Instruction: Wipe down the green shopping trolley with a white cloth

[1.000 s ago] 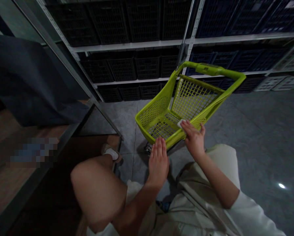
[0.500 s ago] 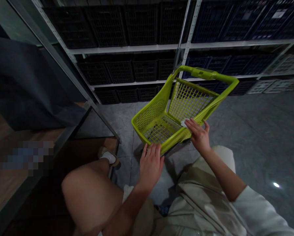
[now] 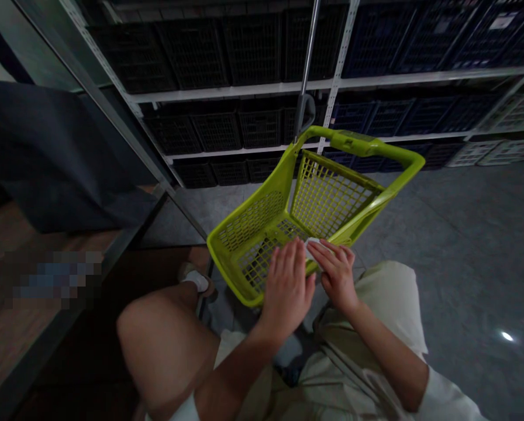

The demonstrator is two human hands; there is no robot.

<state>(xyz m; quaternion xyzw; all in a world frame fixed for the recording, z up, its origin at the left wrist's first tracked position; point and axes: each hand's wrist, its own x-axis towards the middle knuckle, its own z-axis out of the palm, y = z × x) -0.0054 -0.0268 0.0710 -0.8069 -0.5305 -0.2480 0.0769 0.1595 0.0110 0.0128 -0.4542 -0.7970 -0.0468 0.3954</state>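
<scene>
A lime-green plastic shopping cart (image 3: 248, 234) with mesh sides stands in front of me, tilted across the view. My right hand (image 3: 337, 275) presses a small white wipe (image 3: 311, 247) against the cart's near side rim. Its fingers lie together over the wipe, which shows only in part. Beside it, my left hand (image 3: 288, 289) reaches over the same rim with fingers stretched out and nothing visible in them. Whether its palm touches the rim cannot be seen.
White metal shelving (image 3: 235, 92) holds black crates (image 3: 192, 55) and blue crates (image 3: 376, 41) behind the cart. A metal pole (image 3: 311, 47) rises by its handle. At left is a wooden-topped bench (image 3: 113, 234) with dark sheeting (image 3: 69, 158). My knees flank the cart's near side.
The cart has swung nearer and to the left. My right hand with the wipe has moved left and down along the rim. My left hand has shifted right, close to it.
</scene>
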